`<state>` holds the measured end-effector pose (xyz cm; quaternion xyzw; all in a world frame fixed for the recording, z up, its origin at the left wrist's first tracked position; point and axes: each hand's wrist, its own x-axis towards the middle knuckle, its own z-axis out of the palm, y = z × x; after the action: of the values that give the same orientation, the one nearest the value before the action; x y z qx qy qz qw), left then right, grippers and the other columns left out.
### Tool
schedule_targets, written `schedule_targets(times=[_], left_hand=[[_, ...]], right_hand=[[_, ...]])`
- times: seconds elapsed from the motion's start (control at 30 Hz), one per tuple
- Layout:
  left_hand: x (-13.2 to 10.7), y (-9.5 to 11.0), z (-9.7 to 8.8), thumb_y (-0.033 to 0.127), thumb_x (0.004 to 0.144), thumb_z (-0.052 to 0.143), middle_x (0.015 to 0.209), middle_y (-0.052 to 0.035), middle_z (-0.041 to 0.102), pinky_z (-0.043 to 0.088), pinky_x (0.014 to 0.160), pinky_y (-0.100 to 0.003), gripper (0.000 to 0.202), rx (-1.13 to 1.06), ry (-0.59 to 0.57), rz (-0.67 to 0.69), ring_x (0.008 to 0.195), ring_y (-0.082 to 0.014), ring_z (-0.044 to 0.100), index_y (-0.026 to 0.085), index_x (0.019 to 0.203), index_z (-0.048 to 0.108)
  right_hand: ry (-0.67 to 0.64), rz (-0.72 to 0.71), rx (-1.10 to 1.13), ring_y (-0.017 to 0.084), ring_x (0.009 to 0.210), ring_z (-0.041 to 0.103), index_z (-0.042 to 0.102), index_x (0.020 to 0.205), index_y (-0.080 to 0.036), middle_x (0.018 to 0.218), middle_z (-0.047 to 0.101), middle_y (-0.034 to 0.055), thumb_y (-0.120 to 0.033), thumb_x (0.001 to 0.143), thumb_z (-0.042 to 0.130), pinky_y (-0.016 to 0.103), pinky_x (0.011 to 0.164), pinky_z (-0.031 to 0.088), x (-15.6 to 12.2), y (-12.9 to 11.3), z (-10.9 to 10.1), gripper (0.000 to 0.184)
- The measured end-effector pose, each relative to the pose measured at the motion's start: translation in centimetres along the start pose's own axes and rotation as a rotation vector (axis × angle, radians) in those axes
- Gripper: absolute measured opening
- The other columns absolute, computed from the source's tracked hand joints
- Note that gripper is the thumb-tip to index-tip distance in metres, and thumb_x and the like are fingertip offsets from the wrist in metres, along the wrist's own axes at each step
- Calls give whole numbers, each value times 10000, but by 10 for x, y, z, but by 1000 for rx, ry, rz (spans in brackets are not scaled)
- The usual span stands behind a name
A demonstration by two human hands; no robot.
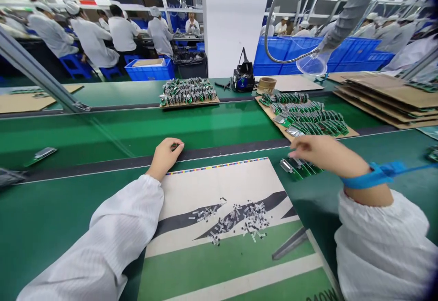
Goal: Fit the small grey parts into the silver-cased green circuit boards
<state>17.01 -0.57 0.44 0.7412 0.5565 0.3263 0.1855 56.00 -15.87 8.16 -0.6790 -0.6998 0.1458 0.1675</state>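
Observation:
My left hand (167, 155) is closed near the conveyor's front edge, at the top left corner of a printed cardboard sheet (191, 264). A small dark bit shows between its fingers, too little to name. My right hand (320, 152) wears a blue wrist strap (372, 176) and hovers over a short row of green circuit boards (301, 169) with silver metal parts. Its fingers are curled together, and whatever they hold is hidden. Many tiny black-and-white pieces (255, 216) lie scattered on the sheet, with grey tweezers (289, 244) to their right.
Beyond the green conveyor belt (137, 129) sits a heap of boards (188, 92). More boards stand in rows on cardboard (308, 113) at the right. Tape (266, 85), stacked cardboard (386, 93) and a ducted hose (349, 13) are nearby. A single board (44, 153) lies left.

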Motion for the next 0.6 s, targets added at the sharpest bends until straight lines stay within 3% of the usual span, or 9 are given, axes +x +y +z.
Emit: schedule_targets(times=[0.03, 0.1, 0.2, 0.33, 0.6], left_hand=[[0, 0, 0, 313, 793, 524, 1027, -84, 667, 506, 891, -325, 196, -3, 0, 1, 964, -216, 615, 165, 837, 646], [-1, 0, 0, 311, 799, 521, 1031, -87, 665, 503, 892, -324, 198, -8, -1, 3, 957, -214, 618, 163, 841, 644], [-2, 0, -1, 309, 801, 521, 1025, -85, 666, 505, 884, -325, 194, -15, -3, 5, 939, -211, 623, 163, 840, 643], [-2, 0, -1, 298, 798, 524, 1010, -84, 667, 507, 874, -327, 185, -27, -3, 8, 949, -216, 619, 161, 830, 644], [-1, -3, 1, 283, 789, 538, 988, -78, 668, 516, 874, -344, 158, -53, 2, 12, 936, -219, 624, 169, 805, 647]], right_hand=[[-88, -98, 4, 177, 620, 603, 648, 785, -193, 661, 625, -26, -168, 842, 649, 278, 585, 461, -3, -21, 9, 62], [-257, -289, 20, 162, 743, 624, 664, 742, -206, 769, 662, -32, -29, 794, 655, 262, 702, 473, -5, -57, 32, 185], [-419, -452, 12, 162, 774, 619, 692, 750, -191, 793, 660, -5, 28, 763, 663, 265, 737, 473, -4, -83, 66, 221], [-492, -545, -11, 186, 842, 592, 678, 777, -145, 812, 635, 17, -41, 784, 700, 323, 783, 466, 2, -77, 91, 106], [-538, -596, 13, 164, 802, 523, 601, 673, -139, 779, 546, -10, -50, 816, 659, 316, 774, 432, 5, -68, 98, 178]])
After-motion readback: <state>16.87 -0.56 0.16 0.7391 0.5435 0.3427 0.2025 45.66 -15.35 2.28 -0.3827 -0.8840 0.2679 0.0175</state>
